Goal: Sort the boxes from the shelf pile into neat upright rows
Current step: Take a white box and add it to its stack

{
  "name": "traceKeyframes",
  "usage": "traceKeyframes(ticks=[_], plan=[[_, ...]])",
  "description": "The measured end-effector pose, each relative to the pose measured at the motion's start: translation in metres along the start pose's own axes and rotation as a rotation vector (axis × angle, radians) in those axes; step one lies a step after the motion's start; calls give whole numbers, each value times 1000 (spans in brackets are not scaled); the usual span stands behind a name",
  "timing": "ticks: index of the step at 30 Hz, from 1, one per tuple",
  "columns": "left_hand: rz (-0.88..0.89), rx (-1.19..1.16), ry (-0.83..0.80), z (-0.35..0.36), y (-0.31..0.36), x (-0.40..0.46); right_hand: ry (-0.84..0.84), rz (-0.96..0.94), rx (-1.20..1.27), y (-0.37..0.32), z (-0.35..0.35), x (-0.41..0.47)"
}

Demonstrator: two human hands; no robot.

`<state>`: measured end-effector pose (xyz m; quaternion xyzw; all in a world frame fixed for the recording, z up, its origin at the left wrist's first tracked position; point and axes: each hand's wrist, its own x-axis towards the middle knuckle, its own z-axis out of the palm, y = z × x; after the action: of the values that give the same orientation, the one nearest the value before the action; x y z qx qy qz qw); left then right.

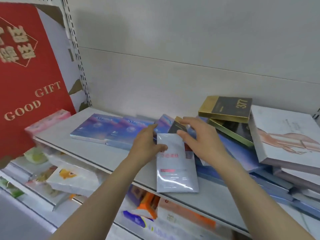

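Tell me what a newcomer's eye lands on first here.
The big red gift box with gold lettering leans at far left. At centre, the left hand grips a silver packet over the shelf edge, the right hand touching its top. Right of them lies a jumbled box pile topped by a black-and-gold box.
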<state>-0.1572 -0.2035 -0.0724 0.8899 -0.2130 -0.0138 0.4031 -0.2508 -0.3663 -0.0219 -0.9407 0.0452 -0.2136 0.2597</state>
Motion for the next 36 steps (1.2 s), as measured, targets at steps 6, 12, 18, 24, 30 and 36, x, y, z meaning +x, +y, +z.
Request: traceKeyframes(ticks=[6,12,18,24,30,36], plan=[[-56,-308,-34,-24,-12,8,98,135,-42,-18,10,-14],[3,-658,110,-81,-47,9,54,257,166,-49,50,-6],[67,-804,128,-115,-84,5,-58,344,274,-85,94,20],[82,-517,126,-144,-144,16,66,502,678,-105,131,29],[86,490,-97,-143,-239,19,236,518,696,-124,145,30],[168,519,61,-157,-259,-14,218,477,712,-155,171,34]])
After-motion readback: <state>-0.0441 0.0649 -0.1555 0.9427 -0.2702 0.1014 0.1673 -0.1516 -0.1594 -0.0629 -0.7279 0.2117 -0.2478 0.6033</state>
